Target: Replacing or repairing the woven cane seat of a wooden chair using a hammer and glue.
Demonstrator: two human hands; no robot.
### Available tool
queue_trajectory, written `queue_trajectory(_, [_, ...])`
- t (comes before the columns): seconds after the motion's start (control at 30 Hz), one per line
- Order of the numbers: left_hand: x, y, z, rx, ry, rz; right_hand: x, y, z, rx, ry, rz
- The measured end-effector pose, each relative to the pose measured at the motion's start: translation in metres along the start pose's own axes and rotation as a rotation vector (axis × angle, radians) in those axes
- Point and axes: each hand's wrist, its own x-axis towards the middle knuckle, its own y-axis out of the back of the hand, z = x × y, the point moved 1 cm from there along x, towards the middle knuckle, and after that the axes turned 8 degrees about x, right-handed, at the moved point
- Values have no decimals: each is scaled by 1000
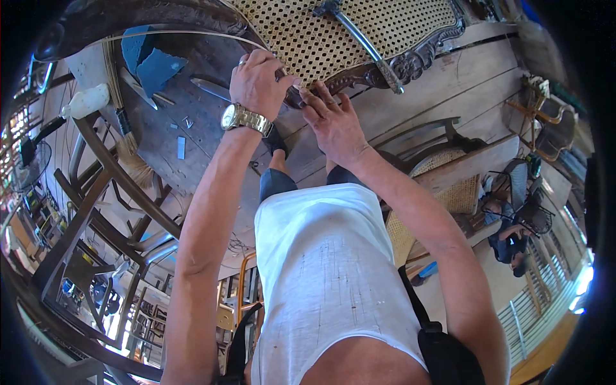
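A woven cane panel point(282, 29) in a dark carved wooden frame point(366, 77) lies before me at the top. My left hand point(258, 83), a gold watch at its wrist, is curled closed at the panel's near left corner. A thin pale strip point(192, 32) arcs from the left into its fingers, which partly hide the strip's end. My right hand point(335, 125) grips the frame's near edge beside it, thumb and fingertips bent against the wood. Across the panel's right part lies a metal bar clamp point(366, 45), reaching over the frame's edge.
On the grey work surface point(212, 54) at left lie blue sandpaper pieces point(157, 69), a pointed blade point(210, 88) and a brush point(125, 128). Wooden chair frames point(96, 173) crowd the left. Another cane piece point(449, 192) leans at right; a person point(510, 240) sits beyond.
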Motion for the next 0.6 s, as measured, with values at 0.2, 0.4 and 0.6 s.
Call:
queue_trajectory(0.2, [-4, 0, 8, 88, -7, 30, -2, -1, 0, 34, -33, 14])
queue_trajectory(0.4, [-9, -1, 9, 119, -10, 4, -3, 18, 19, 112, 63, 44])
queue_trajectory(0.6, [-8, 3, 14, 169, -35, -8, -1, 46, 41, 489, -117, 383])
